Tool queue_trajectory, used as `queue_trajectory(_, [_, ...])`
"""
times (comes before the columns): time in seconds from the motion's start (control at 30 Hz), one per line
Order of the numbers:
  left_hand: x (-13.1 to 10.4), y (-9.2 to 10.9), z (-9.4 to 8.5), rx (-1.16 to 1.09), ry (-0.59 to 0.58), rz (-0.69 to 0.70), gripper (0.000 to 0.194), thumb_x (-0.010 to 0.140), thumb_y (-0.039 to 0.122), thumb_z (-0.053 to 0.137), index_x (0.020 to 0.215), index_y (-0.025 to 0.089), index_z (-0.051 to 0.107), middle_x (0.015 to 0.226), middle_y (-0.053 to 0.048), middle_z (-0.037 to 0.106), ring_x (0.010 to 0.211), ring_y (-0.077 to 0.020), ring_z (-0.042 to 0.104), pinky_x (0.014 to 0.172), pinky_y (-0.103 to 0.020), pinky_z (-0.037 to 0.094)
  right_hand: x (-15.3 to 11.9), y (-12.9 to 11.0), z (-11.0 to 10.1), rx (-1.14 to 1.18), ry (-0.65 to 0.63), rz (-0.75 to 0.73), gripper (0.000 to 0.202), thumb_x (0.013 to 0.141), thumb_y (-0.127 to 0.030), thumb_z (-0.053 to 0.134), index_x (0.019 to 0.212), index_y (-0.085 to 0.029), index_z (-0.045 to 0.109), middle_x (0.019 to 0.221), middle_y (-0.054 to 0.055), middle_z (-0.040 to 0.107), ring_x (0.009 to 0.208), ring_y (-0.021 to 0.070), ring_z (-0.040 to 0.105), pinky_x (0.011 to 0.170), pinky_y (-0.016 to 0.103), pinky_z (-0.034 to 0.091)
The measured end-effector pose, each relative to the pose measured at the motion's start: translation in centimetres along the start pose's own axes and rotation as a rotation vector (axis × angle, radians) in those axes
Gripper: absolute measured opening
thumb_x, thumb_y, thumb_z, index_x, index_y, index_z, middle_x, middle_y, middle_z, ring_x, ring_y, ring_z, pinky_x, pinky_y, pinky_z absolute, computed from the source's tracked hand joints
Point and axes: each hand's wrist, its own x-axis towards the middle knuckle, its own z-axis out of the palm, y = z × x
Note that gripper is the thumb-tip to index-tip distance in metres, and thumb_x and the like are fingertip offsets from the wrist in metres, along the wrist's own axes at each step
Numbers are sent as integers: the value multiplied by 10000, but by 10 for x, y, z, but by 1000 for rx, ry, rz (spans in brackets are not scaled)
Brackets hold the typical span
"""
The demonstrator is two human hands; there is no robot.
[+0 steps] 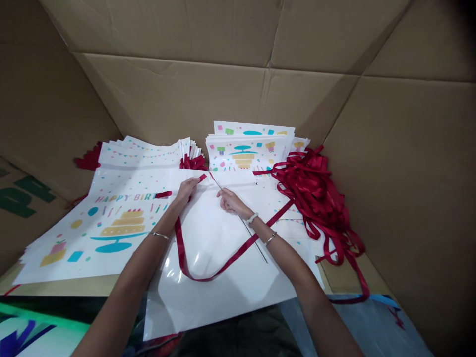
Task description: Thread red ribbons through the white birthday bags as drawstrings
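Observation:
A blank white sheet (pixel 211 307) lies in front of me, with a printed edge beyond it. My left hand (pixel 189 189) pinches a dark red ribbon (pixel 203 280) near its end, and a short tip pokes out past the fingers. From there the ribbon loops down across the sheet and up to the right, under my right forearm. My right hand (pixel 230 201) is closed round a thin dark rod (pixel 255 242) that slants across the sheet. Some red shows at the rod's far tip, by the sheet's top edge; I cannot make out how it is attached.
At left lies a stack of birthday-print sheets (pixel 122 188). More printed sheets (pixel 253 131) lean against the back cardboard wall (pixel 178 94). A tangled heap of red ribbon (pixel 312 188) sits at right. Cardboard walls enclose both sides of the table.

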Motion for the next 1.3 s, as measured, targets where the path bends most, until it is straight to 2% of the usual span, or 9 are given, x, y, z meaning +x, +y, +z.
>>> queue_trajectory(0.17, [2,-1,4,-42,-3,65,291,803,324,824,712,157,604,588,7,526,473,-73,411,426,-180,280,7,7,2,-16,-11,18,314,1046,-370,622,1204,-100,640,1023,60,657,815,110,649,709,237,585])
queue_trajectory(0.27, [-5,0,10,-43,39,67,321,836,341,797,680,156,586,581,8,515,460,-68,373,419,-202,253,10,10,2,-21,-13,23,317,1044,-368,625,1213,-101,639,1040,64,659,835,117,655,725,247,591])
queue_trajectory(0.47, [-11,-7,13,55,120,186,342,897,337,719,645,174,555,551,20,461,448,-80,304,424,-239,230,13,15,4,-28,7,26,301,1045,-360,626,1191,-98,642,1002,54,658,792,102,646,688,225,581])
queue_trajectory(0.67, [-11,-7,13,29,90,220,309,879,295,709,642,175,551,593,7,495,491,-88,351,465,-224,289,8,11,4,-33,-7,7,292,1058,-378,606,1038,-89,639,784,-11,595,580,39,528,529,142,469])
queue_trajectory(0.87, [-13,-4,13,0,77,187,331,895,318,718,644,182,550,588,8,485,486,-95,349,462,-229,303,4,9,4,-36,-12,-21,321,1067,-398,587,967,-94,620,683,-44,525,505,25,439,476,132,389])
queue_trajectory(1.0, [-13,-5,12,24,76,220,333,901,322,708,643,181,552,581,11,481,482,-92,341,454,-236,289,4,10,3,-49,-14,-29,294,1063,-378,594,998,-92,622,713,-36,540,525,27,452,485,131,397])
queue_trajectory(1.2, [-11,-8,11,25,70,237,326,923,313,678,648,176,570,578,3,522,459,-86,333,442,-243,287,8,14,4,-66,-16,-41,289,1046,-363,623,1148,-94,641,938,35,644,726,84,617,639,197,552])
queue_trajectory(1.3, [-11,-7,11,14,81,228,322,930,291,673,648,172,572,579,1,533,460,-83,341,446,-238,298,11,15,4,-84,-7,-46,297,1044,-360,627,1177,-95,645,988,49,657,782,100,644,680,220,577])
